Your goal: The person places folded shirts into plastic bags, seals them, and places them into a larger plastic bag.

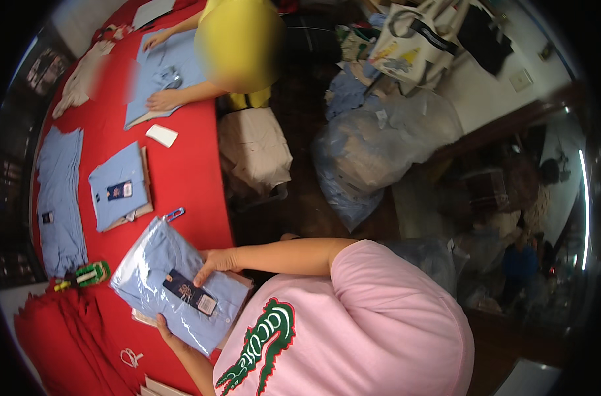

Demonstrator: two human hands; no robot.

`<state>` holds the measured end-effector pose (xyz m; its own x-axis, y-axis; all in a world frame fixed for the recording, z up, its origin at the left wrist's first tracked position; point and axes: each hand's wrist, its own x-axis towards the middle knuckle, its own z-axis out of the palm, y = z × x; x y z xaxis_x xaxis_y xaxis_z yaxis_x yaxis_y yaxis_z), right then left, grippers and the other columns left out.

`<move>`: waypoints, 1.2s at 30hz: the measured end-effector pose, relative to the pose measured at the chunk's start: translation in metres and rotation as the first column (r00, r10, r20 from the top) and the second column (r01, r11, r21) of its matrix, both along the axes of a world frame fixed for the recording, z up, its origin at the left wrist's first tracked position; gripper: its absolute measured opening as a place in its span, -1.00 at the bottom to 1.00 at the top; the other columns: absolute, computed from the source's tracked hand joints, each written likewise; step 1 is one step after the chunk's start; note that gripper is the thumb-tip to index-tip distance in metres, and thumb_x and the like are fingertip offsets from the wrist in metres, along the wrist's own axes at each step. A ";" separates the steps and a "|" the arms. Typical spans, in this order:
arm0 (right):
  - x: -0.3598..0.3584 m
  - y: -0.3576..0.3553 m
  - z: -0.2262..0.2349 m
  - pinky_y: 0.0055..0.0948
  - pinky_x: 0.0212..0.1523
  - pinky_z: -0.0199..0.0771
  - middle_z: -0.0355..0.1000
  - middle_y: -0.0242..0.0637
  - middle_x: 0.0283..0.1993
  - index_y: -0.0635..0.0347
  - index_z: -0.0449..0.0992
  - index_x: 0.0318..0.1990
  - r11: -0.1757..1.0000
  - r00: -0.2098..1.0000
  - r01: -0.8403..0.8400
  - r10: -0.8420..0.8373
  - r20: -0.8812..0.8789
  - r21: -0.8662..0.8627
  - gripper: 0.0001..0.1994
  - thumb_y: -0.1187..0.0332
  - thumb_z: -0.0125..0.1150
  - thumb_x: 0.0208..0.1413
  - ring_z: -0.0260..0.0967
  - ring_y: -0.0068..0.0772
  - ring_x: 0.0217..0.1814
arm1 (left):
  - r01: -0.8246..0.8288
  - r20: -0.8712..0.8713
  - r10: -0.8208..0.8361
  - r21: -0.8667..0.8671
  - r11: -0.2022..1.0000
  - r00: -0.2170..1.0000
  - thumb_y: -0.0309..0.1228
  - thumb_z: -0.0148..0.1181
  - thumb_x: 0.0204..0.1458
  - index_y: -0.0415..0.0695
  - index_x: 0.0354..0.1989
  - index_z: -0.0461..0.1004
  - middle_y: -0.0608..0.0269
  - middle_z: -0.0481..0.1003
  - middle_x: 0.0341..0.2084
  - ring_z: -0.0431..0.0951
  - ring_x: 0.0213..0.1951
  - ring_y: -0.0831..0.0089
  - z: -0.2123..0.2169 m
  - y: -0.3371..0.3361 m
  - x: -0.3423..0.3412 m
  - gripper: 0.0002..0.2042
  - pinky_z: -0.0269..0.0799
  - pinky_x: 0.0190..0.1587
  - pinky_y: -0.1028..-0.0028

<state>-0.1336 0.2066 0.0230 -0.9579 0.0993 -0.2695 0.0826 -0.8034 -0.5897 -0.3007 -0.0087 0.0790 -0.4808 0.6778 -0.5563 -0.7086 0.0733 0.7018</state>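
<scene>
A folded light-blue shirt in a clear plastic bag [154, 261] is held slanted over the near end of the red table. A dark hang tag [189, 294] with a white label shows on its front. My right hand [211, 264] grips the bag's far right edge, thumb on top near the tag. Under the near left edge, my left hand [164, 328] supports the bag; most of its fingers are hidden beneath. A beige layer [142, 317] shows below the bag. Just beyond lies a blue-handled cutter or clip [174, 214].
Another folded blue shirt [119, 188] with a tag lies on the red table [191, 175]. More blue garments [62, 198] lie along its far left. A person in yellow [238, 46] handles a blue shirt. Large plastic bags [386, 142] fill the floor at right. Green tape dispenser [93, 273] stands left.
</scene>
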 end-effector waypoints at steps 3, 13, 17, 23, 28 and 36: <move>0.048 0.049 0.013 -0.07 0.30 0.48 0.52 -0.13 0.23 0.22 0.35 0.37 0.998 0.998 0.058 -0.059 -0.024 -0.034 -0.22 0.38 0.56 -0.06 0.50 -0.15 0.23 | 0.124 -0.012 -0.124 0.070 0.990 0.992 0.02 0.20 0.19 -0.30 0.43 0.19 -0.08 0.47 0.21 0.55 0.18 0.06 0.043 0.075 0.025 -0.22 0.47 0.28 0.14; 0.348 0.057 0.058 -0.13 0.18 0.60 0.60 -0.09 0.08 0.30 0.47 0.26 0.652 0.648 0.757 -0.739 0.184 -0.049 -0.44 0.19 0.25 0.14 0.63 -0.16 0.01 | 0.775 -0.144 -0.761 0.092 0.626 0.632 -0.25 0.33 0.15 -0.33 0.35 0.27 0.02 0.57 0.02 0.61 0.06 0.25 0.056 0.297 0.232 -0.34 0.51 0.19 0.32; 0.447 0.022 0.090 -0.15 0.12 0.65 0.60 -0.10 0.07 0.24 0.47 0.26 0.301 0.304 0.952 -0.904 0.301 -0.060 -0.43 0.07 0.11 0.20 0.63 -0.15 0.01 | 0.969 -0.389 -0.892 0.008 0.246 0.230 -0.17 0.43 0.12 -0.36 0.42 0.16 -0.01 0.48 0.16 0.52 0.17 0.25 0.100 0.370 0.383 -0.19 0.41 0.25 0.32; 0.608 -0.007 0.042 -0.08 0.23 0.59 0.52 -0.05 0.23 0.23 0.36 0.37 -0.052 -0.029 0.988 -0.988 0.154 -0.143 -0.31 -0.04 0.17 0.20 0.57 -0.08 0.16 | 0.957 -0.374 -0.904 0.114 -0.266 -0.206 0.19 -0.02 0.35 -0.16 0.56 0.08 -0.04 0.30 0.39 0.32 0.37 0.22 0.081 0.462 0.558 -0.20 0.17 0.40 0.27; 0.705 -0.020 0.027 -0.07 0.24 0.58 0.51 -0.05 0.24 0.23 0.35 0.37 -0.303 -0.287 0.944 -0.950 0.126 -0.132 -0.31 -0.04 0.17 0.20 0.56 -0.07 0.17 | 0.951 -0.337 -0.891 -0.044 -0.307 -0.303 0.16 -0.06 0.36 0.20 0.61 -0.02 -0.14 0.32 0.38 0.53 0.18 0.13 0.035 0.527 0.716 -0.28 0.46 0.17 0.22; 0.737 -0.018 0.009 -0.06 0.25 0.57 0.50 -0.05 0.25 0.23 0.35 0.37 -0.535 -0.505 0.830 -0.840 0.198 -0.156 -0.30 -0.05 0.17 0.20 0.55 -0.07 0.18 | 0.917 -0.367 -0.928 -0.344 0.201 0.066 0.00 0.15 0.27 0.22 0.60 0.01 -0.07 0.38 0.33 0.61 0.01 0.04 -0.087 0.626 0.877 -0.24 0.56 0.03 0.20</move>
<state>0.6031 0.1888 0.0322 0.5018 0.7286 -0.4661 -0.8486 0.3102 -0.4287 0.5764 0.6175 -0.0083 0.3718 0.7567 -0.5377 0.2963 0.4522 0.8413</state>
